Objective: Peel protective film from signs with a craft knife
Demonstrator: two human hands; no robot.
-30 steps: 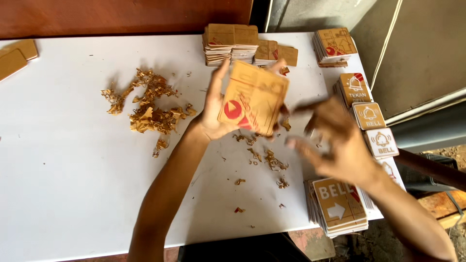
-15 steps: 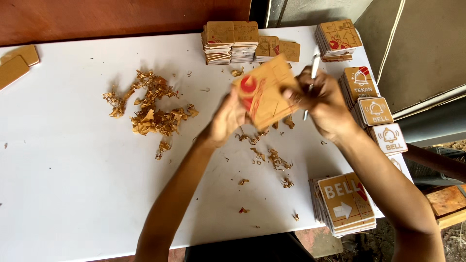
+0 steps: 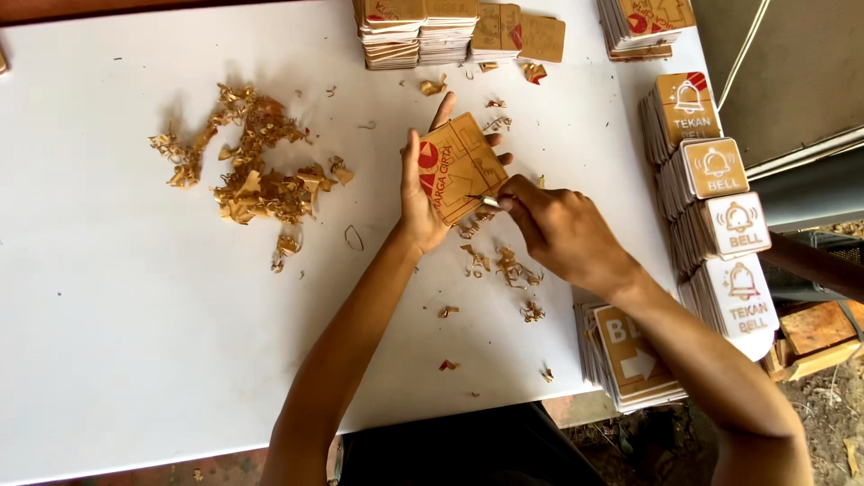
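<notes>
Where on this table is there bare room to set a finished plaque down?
The widest bare patch is the near-left table, bordered by the shavings pile and the left forearm. A smaller patch lies between that pile and the far stacks. The right edge is crowded with bell signs and an arrow stack; scraps lie under the hands.

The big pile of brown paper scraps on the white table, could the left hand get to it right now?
Probably yes: the scrap pile lies apart to the left hand's side with bare table between, but that hand holds a brown square plaque.
</notes>
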